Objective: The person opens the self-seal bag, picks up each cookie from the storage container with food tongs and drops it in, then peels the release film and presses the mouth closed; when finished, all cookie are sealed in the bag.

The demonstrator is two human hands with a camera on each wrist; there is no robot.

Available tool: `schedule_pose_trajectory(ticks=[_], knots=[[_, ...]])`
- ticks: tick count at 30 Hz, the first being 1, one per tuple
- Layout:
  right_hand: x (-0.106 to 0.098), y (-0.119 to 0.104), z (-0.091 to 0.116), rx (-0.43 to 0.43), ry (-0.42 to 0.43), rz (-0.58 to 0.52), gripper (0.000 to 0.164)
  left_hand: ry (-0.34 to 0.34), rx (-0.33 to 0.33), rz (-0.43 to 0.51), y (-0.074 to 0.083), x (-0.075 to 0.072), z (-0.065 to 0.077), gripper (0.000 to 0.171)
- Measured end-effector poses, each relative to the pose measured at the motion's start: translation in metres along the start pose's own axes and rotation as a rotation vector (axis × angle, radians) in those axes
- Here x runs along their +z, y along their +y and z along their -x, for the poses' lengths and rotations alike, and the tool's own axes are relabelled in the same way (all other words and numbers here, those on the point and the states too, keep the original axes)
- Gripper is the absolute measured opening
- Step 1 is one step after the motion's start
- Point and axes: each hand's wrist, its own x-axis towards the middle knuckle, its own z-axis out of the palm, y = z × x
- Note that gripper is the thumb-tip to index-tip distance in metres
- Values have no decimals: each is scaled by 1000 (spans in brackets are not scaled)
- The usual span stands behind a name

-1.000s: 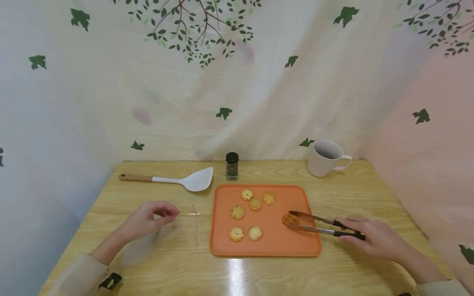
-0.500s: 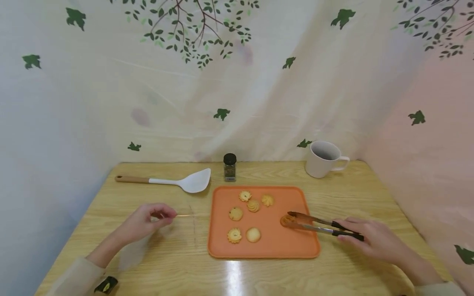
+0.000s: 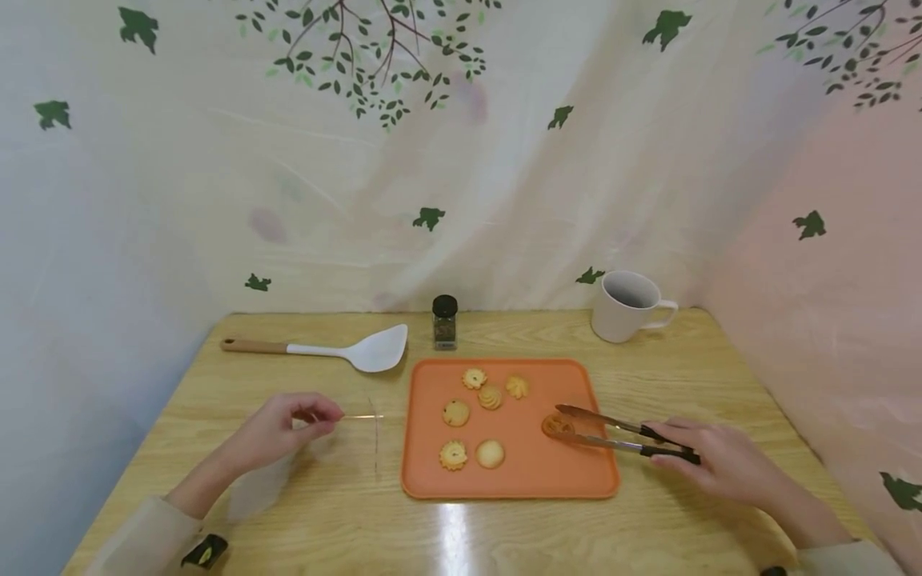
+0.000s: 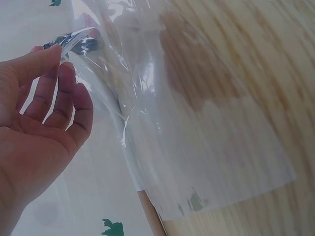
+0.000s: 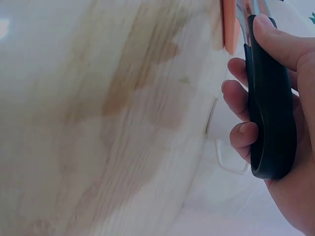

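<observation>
In the head view, my left hand (image 3: 284,428) is left of the orange tray (image 3: 526,478), pinching the edge of a clear plastic bag (image 4: 147,123) between thumb and fingertips. The bag hangs down from those fingers, its mouth toward the tray. My right hand (image 3: 727,460) grips the black handles of metal tongs (image 3: 623,446), thumb on one handle and fingers around the other. The tips of the tongs lie either side of a browner round cookie (image 3: 559,425) at the right of the tray. Several paler cookies, one a swirled cookie (image 3: 490,398), lie on its left half.
Behind the tray stands a small spice jar (image 3: 445,324) with a black lid. A white spatula (image 3: 378,350) with a wooden handle lies at the back left. At the back right is a white mug (image 3: 621,316), near the patterned cloth (image 3: 504,240) closing off the table.
The whole head view shifts slightly. Both hands, the bag, the tongs and the cookie between the tips keep nearly the same places relative to the tray.
</observation>
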Motion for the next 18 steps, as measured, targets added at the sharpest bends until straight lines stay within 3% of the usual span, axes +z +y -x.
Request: schedule_pose_trajectory(ticks=[18], knots=[[0, -3, -1, 37, 12, 16, 48, -12, -38, 5, -1, 3, -2, 11]])
